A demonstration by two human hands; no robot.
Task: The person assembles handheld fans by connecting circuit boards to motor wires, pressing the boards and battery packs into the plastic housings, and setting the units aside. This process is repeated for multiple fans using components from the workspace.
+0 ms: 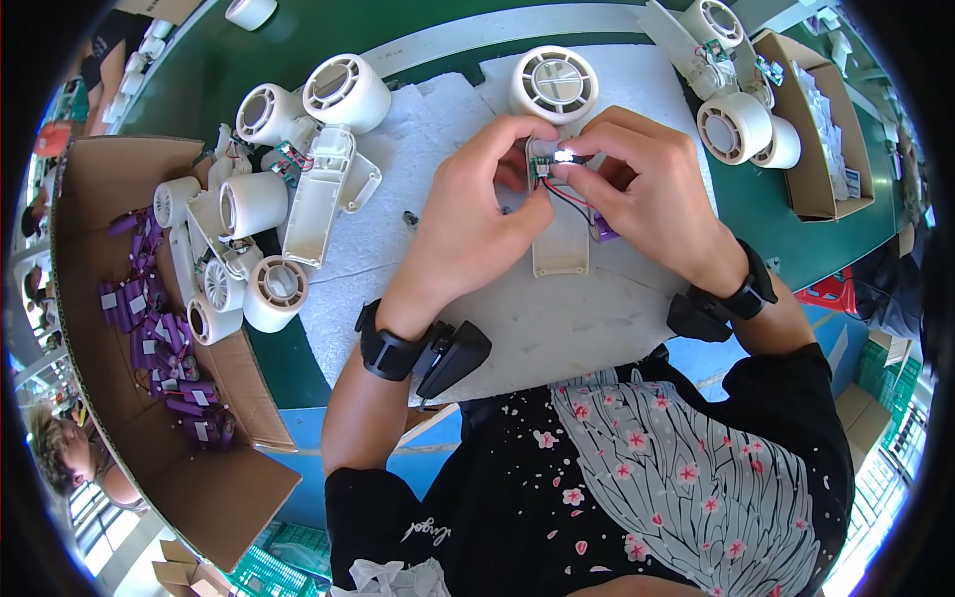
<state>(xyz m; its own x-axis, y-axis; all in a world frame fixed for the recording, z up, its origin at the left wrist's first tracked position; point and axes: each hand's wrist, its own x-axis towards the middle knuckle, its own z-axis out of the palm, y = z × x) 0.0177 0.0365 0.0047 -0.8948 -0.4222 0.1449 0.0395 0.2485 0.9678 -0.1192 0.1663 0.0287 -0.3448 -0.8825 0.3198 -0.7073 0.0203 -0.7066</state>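
Observation:
A white handheld fan (554, 85) lies with its round head away from me and its handle shell (560, 257) opened toward me. My left hand (473, 204) is closed around the left side of the handle near the head. At the handle's upper end sits a small green circuit board (542, 169), with a bright white light glowing on its right side. Thumb and forefinger of my right hand (647, 179) pinch the board's lit end. Red and black wires run from the board toward a purple battery (604, 229), partly hidden under my right hand.
Several part-built white fans (254, 204) lie at the left, beside a cardboard box (119, 398) holding purple batteries. More fans (736, 127) and a carton (821, 194) of small white parts stand at the right. A pale foam mat (398, 249) covers the work area.

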